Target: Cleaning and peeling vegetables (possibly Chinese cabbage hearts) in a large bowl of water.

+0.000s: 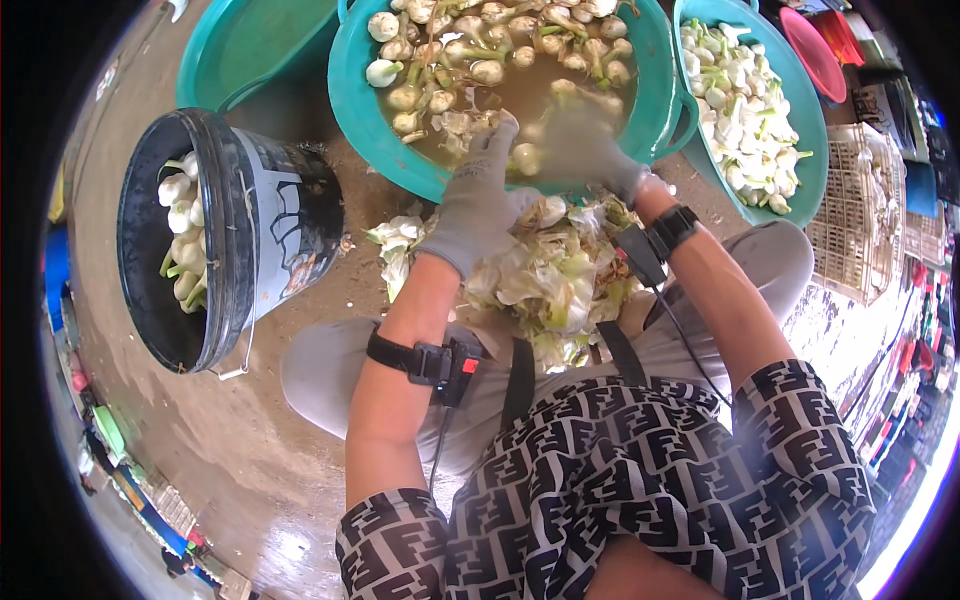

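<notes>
My left hand [476,200], in a grey glove, reaches over the near rim of a turquoise tub [365,140]. Its fingers are stretched out and the thumb stands apart; I see nothing in its grasp. In the tub, white bulbs with green stems [487,72], looking like fresh garlic, float in brownish water. To the right, my gloved right hand [588,155] is smeared by motion over the same rim, so its fingers cannot be read. A pale bulb [526,157] lies between the two hands. Below them, loose peeled skins and leaves [545,285] are heaped between my legs.
On the left a black bucket [290,215] lies tipped, with clean white bulbs [183,235] inside. A second turquoise tub [810,150] at right holds many cleaned bulbs. Another green tub [255,50] stands far left. A slatted plastic crate [850,215] sits far right.
</notes>
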### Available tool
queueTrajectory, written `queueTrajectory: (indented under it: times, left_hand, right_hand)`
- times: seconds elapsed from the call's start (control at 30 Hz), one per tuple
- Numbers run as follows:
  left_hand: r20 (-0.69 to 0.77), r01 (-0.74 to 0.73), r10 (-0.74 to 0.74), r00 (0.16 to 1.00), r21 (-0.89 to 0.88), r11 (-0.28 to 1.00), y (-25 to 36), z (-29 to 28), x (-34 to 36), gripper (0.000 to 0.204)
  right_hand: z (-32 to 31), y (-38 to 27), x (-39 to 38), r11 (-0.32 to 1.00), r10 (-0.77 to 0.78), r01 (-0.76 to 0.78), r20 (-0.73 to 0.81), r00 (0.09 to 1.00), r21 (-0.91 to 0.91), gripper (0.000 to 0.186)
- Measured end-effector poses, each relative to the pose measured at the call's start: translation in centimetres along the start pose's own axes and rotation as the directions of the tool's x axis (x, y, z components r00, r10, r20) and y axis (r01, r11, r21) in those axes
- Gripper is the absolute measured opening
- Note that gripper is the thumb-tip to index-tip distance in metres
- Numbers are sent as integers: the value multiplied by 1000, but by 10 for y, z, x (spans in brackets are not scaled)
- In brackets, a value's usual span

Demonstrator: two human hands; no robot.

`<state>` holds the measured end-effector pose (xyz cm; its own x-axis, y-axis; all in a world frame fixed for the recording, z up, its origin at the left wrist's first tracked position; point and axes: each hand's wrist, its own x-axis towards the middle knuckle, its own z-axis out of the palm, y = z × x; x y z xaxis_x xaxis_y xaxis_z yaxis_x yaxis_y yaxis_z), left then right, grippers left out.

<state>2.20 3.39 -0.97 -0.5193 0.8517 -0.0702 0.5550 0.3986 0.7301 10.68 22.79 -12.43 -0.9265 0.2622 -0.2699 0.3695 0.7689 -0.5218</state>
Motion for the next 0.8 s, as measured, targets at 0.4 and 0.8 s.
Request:
queueTrajectory:
  times: [0.4,0.8]
  left_hand:
    - [-95,-180,166,982,-167,969,9,-2,-1,71]
    - [-17,-71,70,997,-392,917,12,-3,-7,60]
  right_hand:
    - [-48,-101,-66,384,218,-23,-66,974,923,21]
    - [-64,-109,-85,331,166,-34,-23,986,943,17]
